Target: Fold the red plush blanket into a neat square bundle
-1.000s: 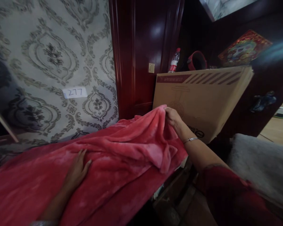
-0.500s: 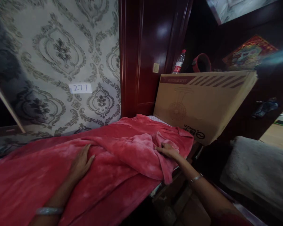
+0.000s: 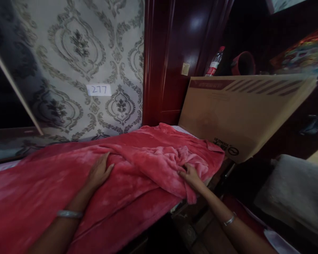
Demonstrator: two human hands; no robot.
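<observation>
A plush red-pink blanket (image 3: 137, 176) lies spread over a long surface against the wall, its right part bunched into folds. My left hand (image 3: 99, 171) rests flat on the blanket's middle, thumb apart from the fingers. Over at the right end, my right hand (image 3: 190, 176) is closed on a fold of the blanket, its fingertips partly hidden in the cloth. A corner of the blanket hangs down just below that hand. Each wrist wears a silver bangle.
A large cardboard box (image 3: 243, 109) leans behind the blanket's right end. Beyond its top edge are a red-capped bottle (image 3: 214, 62) and a red round object (image 3: 243, 64). A grey padded seat (image 3: 296, 190) stands at right. A 277 label (image 3: 99, 90) is on the patterned wall.
The view has shifted, so the wall and box sit further right. My right hand has pushed into the folds, which are more bunched around it. My left hand stays flat on the blanket.
</observation>
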